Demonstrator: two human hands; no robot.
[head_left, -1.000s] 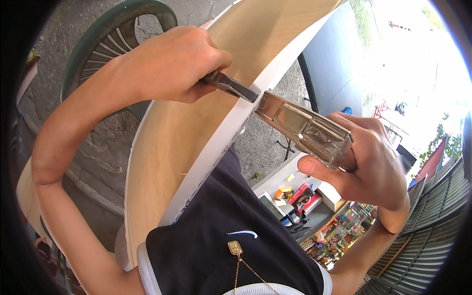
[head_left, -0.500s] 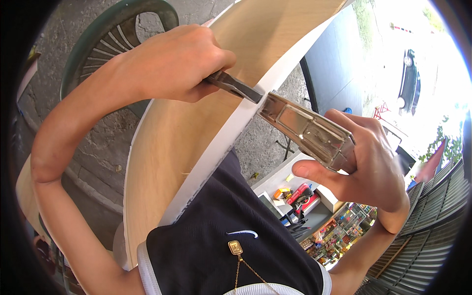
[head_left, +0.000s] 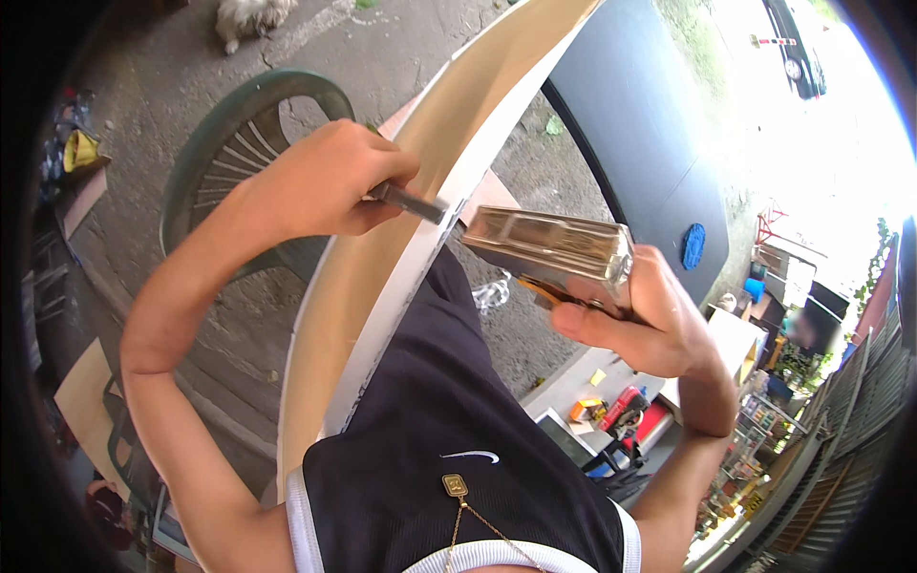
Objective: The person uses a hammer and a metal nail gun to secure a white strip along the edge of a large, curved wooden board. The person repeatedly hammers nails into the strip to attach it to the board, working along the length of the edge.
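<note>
A thin, curved wooden panel [head_left: 320, 382] with a white strip [head_left: 387, 325] along its edge stands against my dark shirt. A row of small dark marks runs along the strip. My left hand [head_left: 330, 181] is closed round a dark metal tool [head_left: 413, 203]; its blunt end points at the strip, and the rest is hidden in the fist. On the strip's other side, my right hand [head_left: 650, 320] grips a shiny metal staple gun [head_left: 554, 244]. The gun's front end is close to the strip, opposite the tool's tip; I cannot tell whether it touches.
Behind my left arm stands a green plastic chair [head_left: 186, 181]. A dark grey flat surface [head_left: 640, 115] with a blue oval pad [head_left: 693, 246] lies beyond the panel. Tools sit on a bench [head_left: 564, 382] below my right arm. A light-coloured dog [head_left: 253, 17] is on the concrete at the far left.
The view has shifted, bringing the dog and blue pad into sight. The staple gun has turned to lie more level, showing its underside. Both hands keep their hold.
</note>
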